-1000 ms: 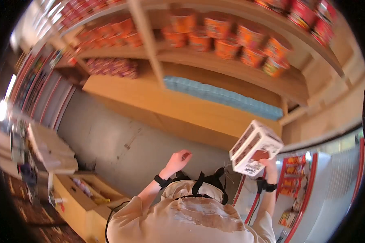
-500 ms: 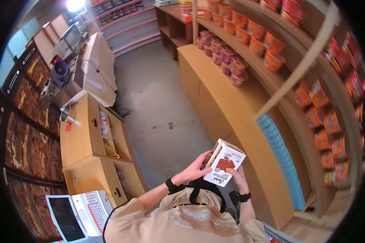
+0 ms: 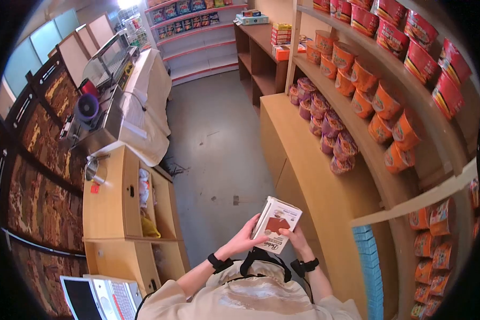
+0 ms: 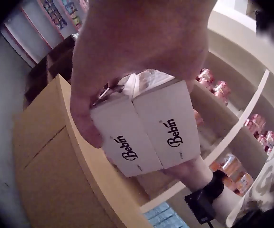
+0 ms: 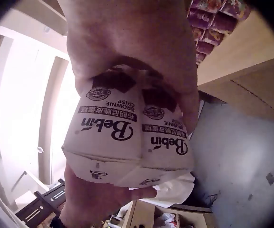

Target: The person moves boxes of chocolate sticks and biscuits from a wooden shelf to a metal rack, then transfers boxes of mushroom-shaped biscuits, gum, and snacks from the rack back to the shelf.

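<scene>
Two white Bebin brownie crisp boxes [image 3: 276, 224] are held side by side in front of the body. My left hand [image 3: 244, 238] grips them from the left, its fingers curled over the edge. On the other side my right hand [image 3: 298, 239] grips them, thumb lying on the printed front. In the left wrist view the boxes' narrow ends [image 4: 167, 128] show beneath the left hand [image 4: 141, 42]. The right wrist view has the front of both boxes [image 5: 108, 126] under the right hand [image 5: 132, 38], with the left hand [image 5: 96, 199] at their far end.
On the right runs a wooden counter [image 3: 325, 208] with purple noodle cups [image 3: 328, 125] and a row of blue packs [image 3: 369, 266]. Shelves above bear orange cups [image 3: 386, 98]. To the left stand wooden cabinets [image 3: 106, 197] and a laptop [image 3: 104, 296]. Grey floor [image 3: 213, 154] stretches ahead.
The boxes came from the far right, in the right hand alone, to the body's front. The left hand took hold of them too. The head view swung round toward the aisle.
</scene>
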Motion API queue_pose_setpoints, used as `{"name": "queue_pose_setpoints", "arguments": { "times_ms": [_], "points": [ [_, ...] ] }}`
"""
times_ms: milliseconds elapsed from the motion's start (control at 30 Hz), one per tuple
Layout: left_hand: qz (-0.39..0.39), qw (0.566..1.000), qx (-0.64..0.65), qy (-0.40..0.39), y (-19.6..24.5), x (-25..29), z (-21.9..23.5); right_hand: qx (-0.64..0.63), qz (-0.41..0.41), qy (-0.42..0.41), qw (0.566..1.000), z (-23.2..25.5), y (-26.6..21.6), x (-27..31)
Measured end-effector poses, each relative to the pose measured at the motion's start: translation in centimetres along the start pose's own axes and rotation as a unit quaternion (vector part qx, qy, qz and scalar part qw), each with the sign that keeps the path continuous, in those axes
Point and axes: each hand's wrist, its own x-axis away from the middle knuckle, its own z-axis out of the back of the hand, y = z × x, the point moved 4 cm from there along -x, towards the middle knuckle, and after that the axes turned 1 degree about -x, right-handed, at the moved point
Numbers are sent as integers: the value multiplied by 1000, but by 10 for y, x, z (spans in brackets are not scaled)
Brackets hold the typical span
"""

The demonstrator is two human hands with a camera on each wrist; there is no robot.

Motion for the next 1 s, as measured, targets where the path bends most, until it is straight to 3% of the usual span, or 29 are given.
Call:
{"name": "queue_pose_setpoints", "arguments": {
  "times_ms": [167, 267, 433, 567, 667, 767, 867, 1000],
  "points": [
    [18, 999, 9, 36, 14, -48, 53, 11, -46, -64, 997, -10, -16, -84],
    [29, 996, 55, 59, 12, -71, 84, 22, -32, -86, 996, -24, -30, -126],
    [34, 992, 94, 75, -4, -119, 151, 146, -57, -159, 975, -35, -16, -205],
    [24, 989, 120, 85, -3, -165, 221, 127, -73, -174, 974, -63, -15, -273],
    [27, 992, 103, 61, -4, -206, 282, 131, -70, -153, 977, -89, -15, -332],
    [33, 994, 92, 44, 25, -236, 339, 185, -81, -143, 969, -115, -29, -389],
    [17, 996, 84, 36, 45, -277, 395, 158, -37, -105, 981, -134, -47, -443],
    [-8, 995, 98, 21, 61, -332, 443, 111, -41, -104, 987, -154, -65, -495]
  ]
}}
